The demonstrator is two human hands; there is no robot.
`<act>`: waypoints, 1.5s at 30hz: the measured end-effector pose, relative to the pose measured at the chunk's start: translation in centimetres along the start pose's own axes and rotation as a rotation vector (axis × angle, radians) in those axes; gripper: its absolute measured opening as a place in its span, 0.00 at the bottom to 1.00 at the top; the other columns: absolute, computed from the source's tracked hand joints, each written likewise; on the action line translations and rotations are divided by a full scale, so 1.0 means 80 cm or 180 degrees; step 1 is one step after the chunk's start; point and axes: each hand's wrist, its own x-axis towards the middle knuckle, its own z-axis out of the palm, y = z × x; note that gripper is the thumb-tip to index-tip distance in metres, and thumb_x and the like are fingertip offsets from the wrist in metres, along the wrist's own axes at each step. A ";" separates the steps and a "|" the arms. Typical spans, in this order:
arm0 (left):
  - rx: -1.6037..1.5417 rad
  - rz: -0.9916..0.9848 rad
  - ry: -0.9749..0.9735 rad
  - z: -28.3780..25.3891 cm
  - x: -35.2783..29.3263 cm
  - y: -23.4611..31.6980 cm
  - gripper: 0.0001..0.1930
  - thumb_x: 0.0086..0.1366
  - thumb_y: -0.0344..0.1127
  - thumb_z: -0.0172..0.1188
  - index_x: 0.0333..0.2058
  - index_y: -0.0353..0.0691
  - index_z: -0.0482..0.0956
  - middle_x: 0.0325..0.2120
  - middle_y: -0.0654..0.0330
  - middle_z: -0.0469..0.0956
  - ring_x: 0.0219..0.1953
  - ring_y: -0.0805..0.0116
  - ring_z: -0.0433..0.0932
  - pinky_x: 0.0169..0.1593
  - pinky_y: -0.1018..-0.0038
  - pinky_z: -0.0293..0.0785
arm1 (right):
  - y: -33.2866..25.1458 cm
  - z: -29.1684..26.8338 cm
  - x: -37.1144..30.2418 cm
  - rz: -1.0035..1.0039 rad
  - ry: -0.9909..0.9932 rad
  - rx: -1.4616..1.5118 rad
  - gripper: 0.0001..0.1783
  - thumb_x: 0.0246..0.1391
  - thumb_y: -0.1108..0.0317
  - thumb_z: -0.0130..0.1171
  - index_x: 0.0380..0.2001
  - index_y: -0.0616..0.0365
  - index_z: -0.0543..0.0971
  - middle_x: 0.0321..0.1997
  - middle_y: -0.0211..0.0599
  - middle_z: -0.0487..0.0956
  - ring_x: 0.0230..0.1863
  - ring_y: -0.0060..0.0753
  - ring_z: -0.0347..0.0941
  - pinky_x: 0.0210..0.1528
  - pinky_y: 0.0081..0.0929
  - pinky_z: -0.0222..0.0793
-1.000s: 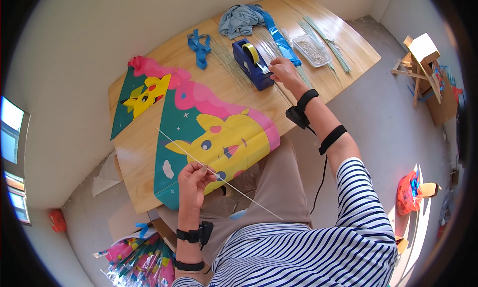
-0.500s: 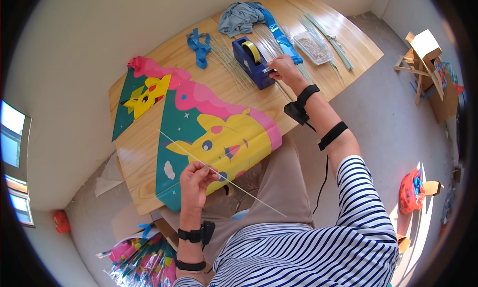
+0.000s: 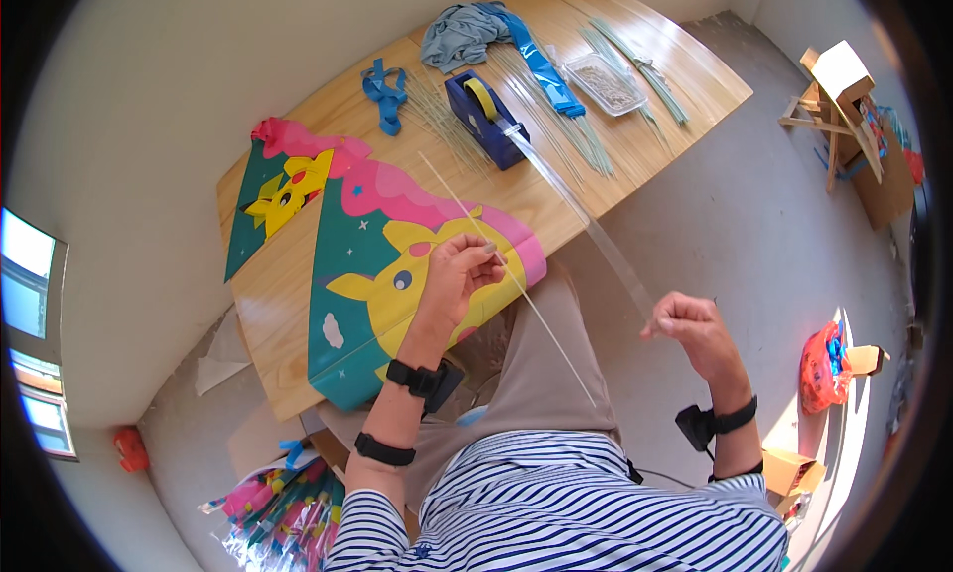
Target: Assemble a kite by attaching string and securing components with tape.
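Note:
Between the thumb and fingers of my left hand (image 3: 465, 274) is a thin pale stick (image 3: 559, 342), held slantwise above the printed sheet. My right hand (image 3: 692, 326) pinches the free end of a long strip of clear tape (image 3: 586, 215). That strip stretches taut from the blue tape dispenser (image 3: 486, 121), which holds a roll with a yellow core, out past the table edge. Under my left hand, the printed sheet (image 3: 342, 264), green, pink and yellow with a cartoon figure, hangs partly over the table edge onto my lap.
A second printed sheet (image 3: 288, 195) lies farther left on the wooden table (image 3: 263, 319). Beyond the dispenser are blue ribbon (image 3: 385, 96), grey cloth (image 3: 462, 38), several loose sticks and a clear tray (image 3: 608, 84). Bundled printed pieces (image 3: 283, 512) stand at lower left.
My right hand has moved from the dispenser toward me, drawing out a long strip of tape. My left hand, with the stick, has moved up and to the right.

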 end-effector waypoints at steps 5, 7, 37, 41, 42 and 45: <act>0.0199 -0.0307 -0.0158 0.053 0.072 -0.034 0.01 0.68 0.26 0.58 0.35 0.38 0.75 0.30 0.55 0.83 0.30 0.68 0.84 0.39 0.71 0.84 | 0.050 -0.014 -0.099 0.0432 0.0745 0.0218 0.04 0.55 0.73 0.59 0.28 0.61 0.78 0.26 0.31 0.78 0.33 0.29 0.80 0.46 0.28 0.73; 0.0226 -0.0352 -0.0161 0.071 0.083 -0.046 0.02 0.67 0.26 0.57 0.34 0.37 0.75 0.28 0.54 0.83 0.28 0.69 0.83 0.37 0.72 0.84 | 0.057 -0.011 -0.095 0.0448 0.0784 0.0077 0.03 0.55 0.73 0.59 0.28 0.61 0.78 0.26 0.31 0.78 0.33 0.29 0.80 0.46 0.28 0.73; 0.0418 0.0052 0.0126 0.063 0.145 -0.046 0.03 0.69 0.24 0.55 0.41 0.36 0.73 0.42 0.50 0.82 0.43 0.60 0.82 0.50 0.62 0.80 | 0.074 -0.023 -0.094 0.0438 0.0758 0.0247 0.03 0.53 0.74 0.62 0.28 0.63 0.79 0.24 0.32 0.78 0.27 0.24 0.77 0.35 0.23 0.74; 0.0274 0.0556 0.0318 0.041 0.193 -0.014 0.06 0.69 0.22 0.53 0.43 0.35 0.71 0.47 0.48 0.80 0.51 0.55 0.80 0.55 0.60 0.77 | 0.064 -0.025 -0.091 0.0440 0.0676 0.0235 0.03 0.53 0.75 0.60 0.27 0.63 0.78 0.24 0.32 0.78 0.27 0.25 0.77 0.36 0.24 0.73; 0.0254 0.0669 0.0394 0.038 0.203 -0.009 0.06 0.69 0.22 0.53 0.43 0.35 0.71 0.47 0.48 0.80 0.51 0.55 0.80 0.55 0.60 0.77 | 0.064 -0.026 -0.091 0.0452 0.0683 0.0240 0.03 0.52 0.76 0.60 0.27 0.64 0.78 0.24 0.32 0.78 0.27 0.25 0.76 0.36 0.24 0.73; 0.0273 0.0658 0.0427 0.031 0.227 0.005 0.06 0.69 0.22 0.54 0.43 0.34 0.71 0.49 0.46 0.79 0.53 0.54 0.80 0.56 0.60 0.77 | 0.059 -0.028 -0.092 0.0446 0.0746 0.0206 0.03 0.52 0.76 0.59 0.26 0.65 0.77 0.24 0.31 0.77 0.27 0.25 0.76 0.35 0.24 0.73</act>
